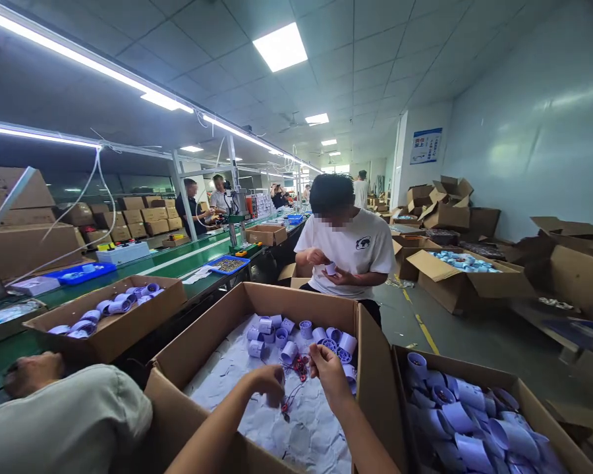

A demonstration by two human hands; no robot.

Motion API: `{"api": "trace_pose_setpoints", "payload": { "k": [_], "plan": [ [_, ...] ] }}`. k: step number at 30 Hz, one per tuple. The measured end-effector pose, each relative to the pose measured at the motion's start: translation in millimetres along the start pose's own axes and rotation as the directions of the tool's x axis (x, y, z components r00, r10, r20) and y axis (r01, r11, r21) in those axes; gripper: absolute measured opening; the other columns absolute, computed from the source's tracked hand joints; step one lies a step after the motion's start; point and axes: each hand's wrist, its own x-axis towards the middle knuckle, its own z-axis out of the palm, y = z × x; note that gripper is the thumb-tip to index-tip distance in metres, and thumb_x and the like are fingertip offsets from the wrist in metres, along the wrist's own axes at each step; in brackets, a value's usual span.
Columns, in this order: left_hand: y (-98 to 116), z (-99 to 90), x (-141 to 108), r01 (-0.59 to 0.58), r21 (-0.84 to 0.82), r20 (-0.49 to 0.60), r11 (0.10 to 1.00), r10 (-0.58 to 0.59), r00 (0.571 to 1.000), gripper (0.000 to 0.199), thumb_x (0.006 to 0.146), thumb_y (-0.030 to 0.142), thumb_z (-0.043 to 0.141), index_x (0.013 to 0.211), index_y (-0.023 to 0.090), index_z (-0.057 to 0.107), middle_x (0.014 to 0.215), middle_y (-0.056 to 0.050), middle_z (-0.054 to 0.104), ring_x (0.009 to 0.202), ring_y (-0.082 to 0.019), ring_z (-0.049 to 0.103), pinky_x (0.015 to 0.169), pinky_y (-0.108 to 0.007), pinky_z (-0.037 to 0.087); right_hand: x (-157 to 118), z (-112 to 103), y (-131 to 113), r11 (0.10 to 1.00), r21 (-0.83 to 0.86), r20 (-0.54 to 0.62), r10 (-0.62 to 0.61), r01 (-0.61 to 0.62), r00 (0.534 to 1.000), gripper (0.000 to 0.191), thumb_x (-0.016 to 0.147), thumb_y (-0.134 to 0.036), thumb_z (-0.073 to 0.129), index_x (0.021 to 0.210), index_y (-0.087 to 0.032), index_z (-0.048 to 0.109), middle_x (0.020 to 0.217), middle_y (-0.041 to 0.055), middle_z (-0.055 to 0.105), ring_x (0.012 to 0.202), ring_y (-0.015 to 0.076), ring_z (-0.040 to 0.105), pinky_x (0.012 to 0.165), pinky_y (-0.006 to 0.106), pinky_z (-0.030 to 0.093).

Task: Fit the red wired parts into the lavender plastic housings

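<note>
Both my hands are over a large open cardboard box (197,345) lined with white sheets. My left hand (269,383) reaches down beside a tangle of small red parts with dark wires (301,367); motion blurs its fingertips. Just right of that tangle, my right hand (326,368) is raised with thumb and fingers pinched together, and whatever sits between them is too small to make out. Several light purple plastic cups (289,352) lie in a loose group along the far side of the box.
A box of purple cups (474,421) stands at the right, another (128,322) at the left by the green conveyor (178,263). Across from me a person (346,243) in a white shirt handles a cup. A sleeved arm (64,415) is at lower left.
</note>
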Motion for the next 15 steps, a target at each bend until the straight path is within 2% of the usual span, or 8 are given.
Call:
{"api": "trace_pose_setpoints", "payload": {
  "k": [2, 4, 5, 7, 8, 10, 12, 15],
  "plan": [
    [-5, -2.2, -17, -0.012, -0.055, -0.047, 0.998, 0.01, 0.999, 0.029, 0.056, 0.014, 0.059, 0.085, 0.011, 0.054, 0.062, 0.001, 0.047, 0.057, -0.01, 0.042, 0.053, -0.021, 0.035, -4, 3, -9, 0.989, 0.139, -0.011, 0.046, -0.044, 0.999, 0.072, 0.029, -0.07, 0.076, 0.063, -0.011, 0.05, 0.049, -0.0041, 0.044, 0.039, 0.0042, 0.035, 0.04, 0.022, 0.025],
    [-10, 5.2, -39, -0.101, -0.286, -0.079, 0.953, 0.082, 0.994, 0.032, 0.055, 0.018, 0.055, 0.086, 0.012, 0.054, 0.064, 0.001, 0.047, 0.058, -0.009, 0.042, 0.053, -0.019, 0.034, -9, 6, -17, 0.969, 0.237, -0.002, 0.078, -0.075, 0.997, 0.071, 0.028, -0.063, 0.08, 0.068, -0.01, 0.055, 0.05, -0.0047, 0.045, 0.04, 0.0041, 0.036, 0.041, 0.021, 0.027],
    [-13, 12.6, -51, -0.158, -0.443, -0.087, 0.882, 0.133, 0.987, 0.03, 0.055, 0.021, 0.057, 0.084, 0.012, 0.056, 0.066, 0.0, 0.048, 0.061, -0.01, 0.044, 0.055, -0.019, 0.036, -12, 7, -20, 0.961, 0.262, 0.009, 0.089, -0.088, 0.996, 0.07, 0.029, -0.06, 0.082, 0.072, -0.01, 0.058, 0.051, -0.0048, 0.045, 0.041, 0.004, 0.037, 0.042, 0.021, 0.028],
    [-20, 32.0, -73, -0.195, -0.791, -0.08, 0.58, 0.218, 0.973, 0.031, 0.065, 0.039, 0.062, 0.083, 0.014, 0.057, 0.072, -0.003, 0.05, 0.066, -0.013, 0.051, 0.06, -0.023, 0.042, -19, 8, -22, 0.959, 0.266, 0.051, 0.093, -0.103, 0.994, 0.069, 0.033, -0.057, 0.083, 0.078, -0.009, 0.061, 0.053, -0.0042, 0.047, 0.043, 0.0039, 0.039, 0.044, 0.02, 0.029],
    [-24, 42.1, -83, -0.22, -0.873, -0.107, 0.436, 0.27, 0.957, 0.034, 0.067, 0.044, 0.065, 0.082, 0.015, 0.06, 0.08, -0.004, 0.052, 0.071, -0.014, 0.054, 0.067, -0.027, 0.046, -23, 8, -20, 0.964, 0.24, 0.09, 0.092, -0.111, 0.992, 0.069, 0.036, -0.057, 0.083, 0.079, -0.008, 0.061, 0.055, -0.0037, 0.048, 0.044, 0.0038, 0.04, 0.045, 0.02, 0.03],
    [-29, 58.3, -97, -0.227, -0.929, -0.108, 0.293, 0.37, 0.923, 0.037, 0.063, 0.045, 0.073, 0.092, 0.022, 0.067, 0.105, -0.006, 0.055, 0.081, -0.018, 0.058, 0.068, -0.03, 0.049, -35, 3, -14, 0.984, 0.128, 0.195, 0.094, -0.12, 0.976, 0.067, 0.044, -0.06, 0.08, 0.082, -0.008, 0.061, 0.056, -0.0033, 0.048, 0.044, 0.0037, 0.041, 0.046, 0.019, 0.03],
    [-30, 65.7, -107, -0.245, -0.927, -0.103, 0.286, 0.433, 0.895, 0.053, 0.061, 0.043, 0.076, 0.112, 0.034, 0.065, 0.13, -0.005, 0.046, 0.088, -0.021, 0.06, 0.067, -0.029, 0.049, -48, -6, -7, 0.995, -0.041, 0.305, 0.104, -0.096, 0.947, 0.064, 0.054, -0.062, 0.076, 0.086, -0.009, 0.06, 0.058, -0.0032, 0.047, 0.044, 0.0036, 0.04, 0.045, 0.019, 0.03],
    [-24, 63.5, -119, -0.232, -0.92, -0.054, 0.316, 0.484, 0.873, 0.064, 0.066, 0.041, 0.073, 0.127, 0.032, 0.058, 0.117, -0.009, 0.056, 0.079, -0.018, 0.061, 0.062, -0.021, 0.046, -70, -24, -1, 0.977, -0.213, 0.38, 0.094, -0.011, 0.92, 0.059, 0.063, -0.061, 0.072, 0.086, -0.009, 0.058, 0.062, -0.0016, 0.047, 0.049, 0.0039, 0.041, 0.048, 0.019, 0.032]
  ]
}}
